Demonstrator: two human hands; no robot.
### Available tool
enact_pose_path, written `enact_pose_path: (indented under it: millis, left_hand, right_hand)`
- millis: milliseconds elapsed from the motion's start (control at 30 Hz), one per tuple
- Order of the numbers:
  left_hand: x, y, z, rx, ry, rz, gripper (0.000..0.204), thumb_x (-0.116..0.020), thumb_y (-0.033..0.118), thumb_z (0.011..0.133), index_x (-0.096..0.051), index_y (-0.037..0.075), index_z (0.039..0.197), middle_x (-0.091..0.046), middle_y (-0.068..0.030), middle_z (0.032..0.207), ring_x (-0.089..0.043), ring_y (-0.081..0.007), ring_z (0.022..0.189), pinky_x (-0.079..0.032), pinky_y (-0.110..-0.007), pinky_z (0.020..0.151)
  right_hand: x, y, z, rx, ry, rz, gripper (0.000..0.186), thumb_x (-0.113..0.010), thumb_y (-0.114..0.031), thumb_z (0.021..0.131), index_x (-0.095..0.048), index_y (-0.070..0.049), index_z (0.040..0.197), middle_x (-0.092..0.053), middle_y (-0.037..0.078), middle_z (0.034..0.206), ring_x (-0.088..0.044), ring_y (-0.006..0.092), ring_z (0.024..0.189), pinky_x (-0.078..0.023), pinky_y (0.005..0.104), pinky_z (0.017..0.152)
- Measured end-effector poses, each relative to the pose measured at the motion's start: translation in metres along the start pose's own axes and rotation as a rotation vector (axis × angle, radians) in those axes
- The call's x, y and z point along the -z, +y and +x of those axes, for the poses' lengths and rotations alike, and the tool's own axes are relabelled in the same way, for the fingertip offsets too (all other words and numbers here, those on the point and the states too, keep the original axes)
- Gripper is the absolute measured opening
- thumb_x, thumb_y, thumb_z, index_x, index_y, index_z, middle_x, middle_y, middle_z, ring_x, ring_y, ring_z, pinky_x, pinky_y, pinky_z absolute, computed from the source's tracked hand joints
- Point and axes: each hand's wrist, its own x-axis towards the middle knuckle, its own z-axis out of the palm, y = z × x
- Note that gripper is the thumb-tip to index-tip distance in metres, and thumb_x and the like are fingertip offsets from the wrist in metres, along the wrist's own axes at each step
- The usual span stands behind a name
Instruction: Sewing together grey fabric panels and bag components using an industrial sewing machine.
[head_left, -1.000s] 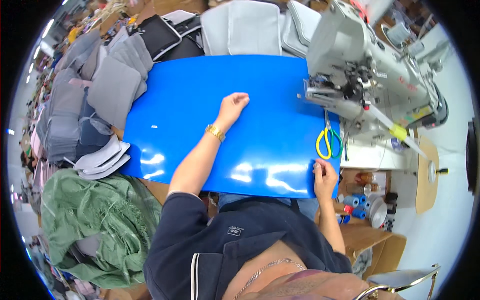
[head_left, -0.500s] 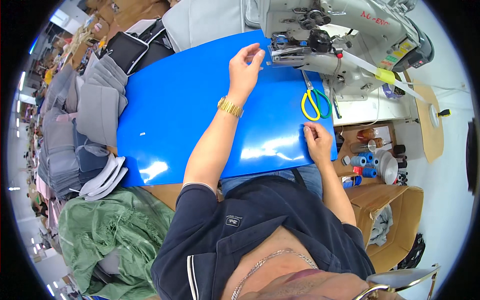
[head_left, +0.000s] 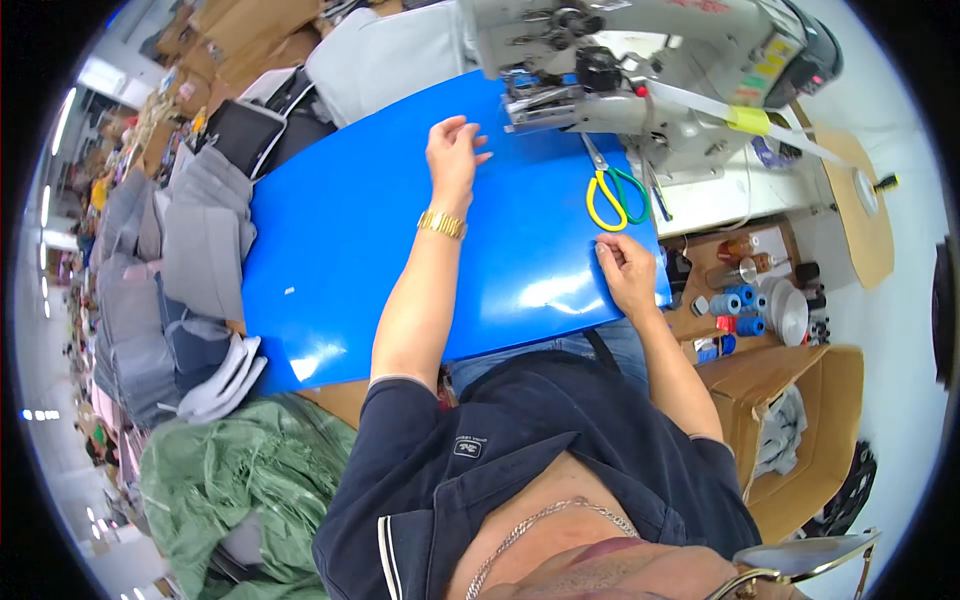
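My left hand (head_left: pixel 453 158), with a gold watch (head_left: pixel 442 224) on its wrist, is above the blue work surface (head_left: pixel 350 240), short of the sewing machine (head_left: pixel 545 100). Its thumb and fingers are apart, and I see nothing in them. Close to the surface's right side, my right hand (head_left: pixel 628 272) is loosely closed, fingers curled in against the thumb, with nothing showing between them. Just beyond it lie scissors (head_left: pixel 606 196) with one yellow and one green handle, a gap apart from the fingers.
Stacked grey fabric pieces (head_left: pixel 205 250) line the left side, above a green cloth bundle (head_left: pixel 240 465). Blue thread spools (head_left: pixel 735 300) sit at the right, over an open cardboard box (head_left: pixel 830 400). A white tape (head_left: pixel 690 98) runs into the machine from a reel (head_left: pixel 862 188).
My left hand has drawn back from the machine toward me, and its fingers have spread. My right hand stays near the scissors. The whole view has shifted slightly.
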Motion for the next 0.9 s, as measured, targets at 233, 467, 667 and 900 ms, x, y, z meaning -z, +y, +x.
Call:
enact_pose_path:
  millis: [233,467,667,900]
  left_hand:
    - [0.053,-0.082,-0.010,-0.608,-0.320,0.906,0.027,-0.068,0.018,0.085,-0.068,0.005,0.109,-0.063,-0.0196,0.118,-0.058,-0.0329,0.113,-0.046,-0.042,0.096]
    - [0.038,-0.079,-0.027,-0.680,-0.280,0.918,0.029,-0.062,0.020,0.093,-0.066,0.001,0.114,-0.061,-0.0194,0.125,-0.057,-0.0307,0.114,-0.043,-0.039,0.098]
    - [0.042,-0.080,-0.032,-0.649,-0.043,0.709,0.024,-0.058,0.019,0.098,-0.067,-0.002,0.107,-0.069,-0.0107,0.096,-0.061,-0.0168,0.079,-0.050,-0.029,0.070]
    - [0.049,-0.067,-0.064,-0.463,-0.201,0.658,0.022,-0.057,0.017,0.098,-0.066,-0.001,0.108,-0.065,-0.0076,0.093,-0.059,-0.0144,0.079,-0.049,-0.026,0.070]
  right_hand:
    - [0.023,0.008,0.012,-0.111,-0.108,0.363,0.021,-0.063,-0.011,0.093,-0.064,-0.001,0.111,-0.065,0.004,0.088,-0.062,0.0100,0.076,-0.051,0.0261,0.070]
    - [0.293,-0.015,-0.080,-0.106,0.625,-0.149,0.024,-0.060,-0.016,0.096,-0.065,-0.003,0.116,-0.070,0.004,0.099,-0.066,0.0119,0.083,-0.054,0.0245,0.077]
    - [0.433,0.065,-0.208,-0.587,0.715,-0.398,0.021,-0.061,-0.020,0.095,-0.067,-0.004,0.108,-0.066,-0.001,0.086,-0.062,0.0090,0.072,-0.051,0.0226,0.065]
    - [0.406,0.181,-0.233,-0.873,0.040,-0.709,0.019,-0.066,-0.021,0.082,-0.067,-0.004,0.090,-0.067,0.009,0.071,-0.066,0.0217,0.065,-0.053,0.0374,0.061]
